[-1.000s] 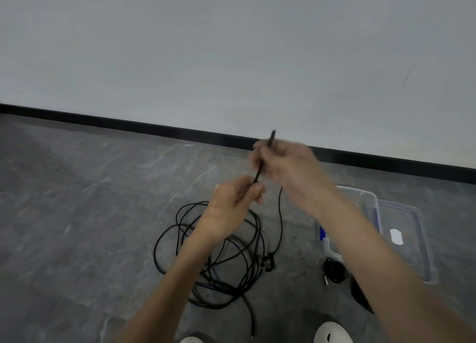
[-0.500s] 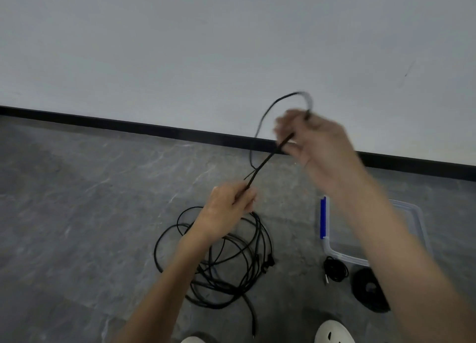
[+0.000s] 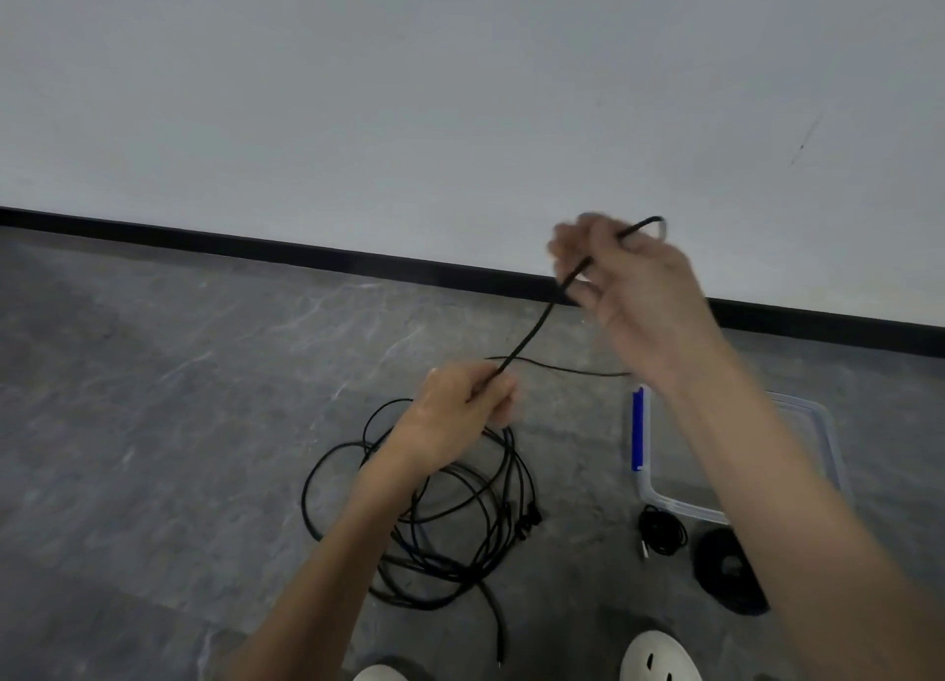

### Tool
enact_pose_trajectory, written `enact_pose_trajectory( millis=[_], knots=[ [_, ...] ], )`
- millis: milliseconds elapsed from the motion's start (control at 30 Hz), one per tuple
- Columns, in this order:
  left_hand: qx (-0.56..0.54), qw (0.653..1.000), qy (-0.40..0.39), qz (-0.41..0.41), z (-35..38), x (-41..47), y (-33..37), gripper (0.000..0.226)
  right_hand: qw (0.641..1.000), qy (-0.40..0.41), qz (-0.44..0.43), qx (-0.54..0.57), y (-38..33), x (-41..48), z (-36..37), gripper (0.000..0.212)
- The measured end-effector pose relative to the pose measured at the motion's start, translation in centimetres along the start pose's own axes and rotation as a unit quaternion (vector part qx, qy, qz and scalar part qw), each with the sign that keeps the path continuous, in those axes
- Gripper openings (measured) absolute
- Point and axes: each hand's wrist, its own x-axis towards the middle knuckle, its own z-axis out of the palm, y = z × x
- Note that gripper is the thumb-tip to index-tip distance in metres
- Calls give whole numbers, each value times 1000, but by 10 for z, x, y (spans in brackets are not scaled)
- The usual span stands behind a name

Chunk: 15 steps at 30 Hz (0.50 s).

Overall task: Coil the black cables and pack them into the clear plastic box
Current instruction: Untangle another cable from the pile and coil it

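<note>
- The left hand (image 3: 455, 414) is low and near the middle. Its thumb and fingers are curled and pinch a black cable (image 3: 532, 330) at the fingertips.
- The right hand (image 3: 634, 291) is raised higher and further right, and is blurred. Its fingers are bent round the same cable. A short loop of it arches over the top of the hand.
- The cable runs taut on a slant between the two hands, from lower left to upper right.
- A thinner strand of it leaves the left hand's fingertips and sags rightward, passing behind the right wrist.
- Under the left wrist, a loose tangle of black cables (image 3: 434, 522) lies in wide, overlapping rings on the grey stone floor (image 3: 153, 424). One end trails towards the person's feet.
- To the right of the tangle sits the clear plastic box (image 3: 680, 507), on the floor with its top open. It has a blue latch (image 3: 637, 429) on its left side. The right forearm crosses over most of it, so I cannot tell what is inside.
- Just in front of the box lie a small coiled cable (image 3: 662, 529) and a black disc-shaped bundle (image 3: 723, 573), partly hidden by the forearm.
- Two white shoes (image 3: 659, 660) show at the bottom edge.
- A pale wall (image 3: 460, 92) with a black skirting board (image 3: 255, 245) stands behind.
</note>
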Motion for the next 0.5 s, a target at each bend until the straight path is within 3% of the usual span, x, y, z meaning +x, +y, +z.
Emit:
enact_pose_trajectory(
  millis=[67,100,167,233,333,400,433,500],
  knots=[
    [-6,1000,10,4,1,-1,1,29,1000,-6,-3,20,3,1,-1,16],
    [-24,999,25,12,2,0,5,30,998,-25,31,-55,11,-3,1,17],
    [-52,997,42,31,3,0,12,31,954,-101,103,-263,30,-14,8,21],
    [-48,998,39,22,2,1,12,30,936,-115,93,-318,35,-16,11,19],
    [12,1000,12,-14,-5,0,-3,26,990,-23,4,-141,8,-3,3,19],
    [27,999,5,-27,-5,-1,-9,27,999,16,-37,8,-10,4,-5,18],
    [15,999,21,-27,-5,-1,-8,28,998,17,-39,40,-11,5,-6,17],
    [-37,997,60,-12,-2,1,1,28,999,-4,20,-25,4,0,-5,13]
  ],
)
